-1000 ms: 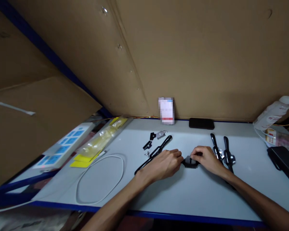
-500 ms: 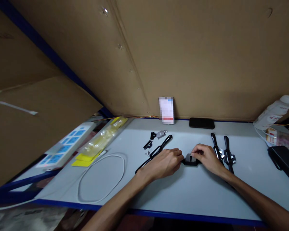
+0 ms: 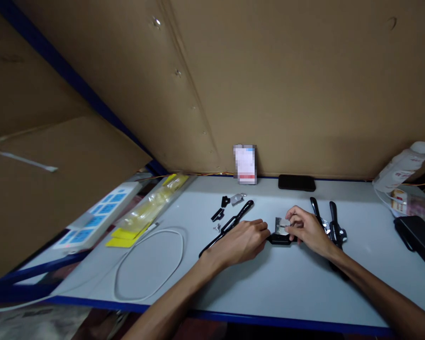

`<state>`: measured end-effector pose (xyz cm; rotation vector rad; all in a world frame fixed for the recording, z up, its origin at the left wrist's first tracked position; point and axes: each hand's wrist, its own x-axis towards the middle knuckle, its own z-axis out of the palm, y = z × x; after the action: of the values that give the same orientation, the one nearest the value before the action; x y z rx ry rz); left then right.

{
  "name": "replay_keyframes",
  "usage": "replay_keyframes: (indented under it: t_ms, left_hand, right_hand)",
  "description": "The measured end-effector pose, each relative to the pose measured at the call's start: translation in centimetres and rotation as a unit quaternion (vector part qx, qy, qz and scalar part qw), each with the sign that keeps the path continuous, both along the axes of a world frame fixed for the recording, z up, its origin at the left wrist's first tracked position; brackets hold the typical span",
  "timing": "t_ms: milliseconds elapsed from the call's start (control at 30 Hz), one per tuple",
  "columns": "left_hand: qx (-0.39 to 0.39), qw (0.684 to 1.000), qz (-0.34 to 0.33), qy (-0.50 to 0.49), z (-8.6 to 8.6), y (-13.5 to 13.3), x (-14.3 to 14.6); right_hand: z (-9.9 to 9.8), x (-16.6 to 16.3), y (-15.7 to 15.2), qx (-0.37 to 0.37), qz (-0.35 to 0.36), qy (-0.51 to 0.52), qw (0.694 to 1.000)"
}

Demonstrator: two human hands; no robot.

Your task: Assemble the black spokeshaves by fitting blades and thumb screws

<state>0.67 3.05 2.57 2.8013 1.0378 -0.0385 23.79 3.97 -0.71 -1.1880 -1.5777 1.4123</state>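
Observation:
My left hand [image 3: 250,238] is closed around one handle of a black spokeshave [image 3: 280,240], whose middle body shows between my hands. Pinched in the fingers of my right hand [image 3: 306,230] is a small flat metal blade [image 3: 279,226], tilted up just above the spokeshave body. Another black spokeshave body [image 3: 241,211] lies partly beneath my left forearm. Beyond it are black clamp plates [image 3: 218,215], a grey blade [image 3: 237,199] and small screws [image 3: 217,227]. Right of my right hand lie two spokeshaves [image 3: 335,222] with shiny metal parts fitted, one partly hidden by my wrist.
A white cable [image 3: 182,245] loops on the table at left, beside yellow packets in clear plastic [image 3: 152,203] and a white power strip [image 3: 99,215]. A phone [image 3: 296,182] lies at the back. At right are a bottle [image 3: 403,165] and a black case [image 3: 420,241].
My right hand has lifted the blade from the spokeshave body and tilted it upright, so its shiny face shows. My left hand has stayed in place.

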Motion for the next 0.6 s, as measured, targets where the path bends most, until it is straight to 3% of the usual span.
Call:
replay_keyframes:
  t_ms: [133,333,600]
  left_hand:
    - [-0.003,1.000,-0.005,0.008,0.1,0.0,0.0]
    - [0.006,1.000,-0.005,0.023,0.3,-0.1,0.0]
    - [0.003,1.000,-0.010,0.018,0.0,-0.1,0.0]
  right_hand:
    - [-0.7,0.1,0.4,0.026,0.003,0.001,1.000]
    - [-1.3,0.1,0.8,0.127,0.045,-0.099,0.986]
    - [-0.9,-0.7,0.3,0.158,0.070,-0.162,0.971]
